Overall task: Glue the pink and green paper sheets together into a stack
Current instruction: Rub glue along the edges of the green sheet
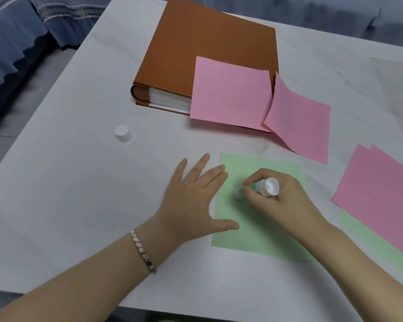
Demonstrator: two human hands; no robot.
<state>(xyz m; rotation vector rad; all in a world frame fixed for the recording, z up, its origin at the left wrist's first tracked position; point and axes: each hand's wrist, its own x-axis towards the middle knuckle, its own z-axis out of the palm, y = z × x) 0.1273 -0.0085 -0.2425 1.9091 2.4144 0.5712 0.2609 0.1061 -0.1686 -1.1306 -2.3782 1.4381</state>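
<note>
A green paper sheet lies flat on the white table in front of me. My left hand rests flat with spread fingers, its fingertips and thumb on the sheet's left edge. My right hand grips a green and white glue stick, tilted with its tip down on the green sheet. Two pink sheets lie behind: one rests partly on a brown binder, the other curls beside it. At the right edge a pink sheet lies over another green sheet.
A thick brown binder lies at the back of the table. The glue stick's white cap stands alone to the left. Blue fabric hangs beyond the table's left edge. The table's front edge runs just below my forearms.
</note>
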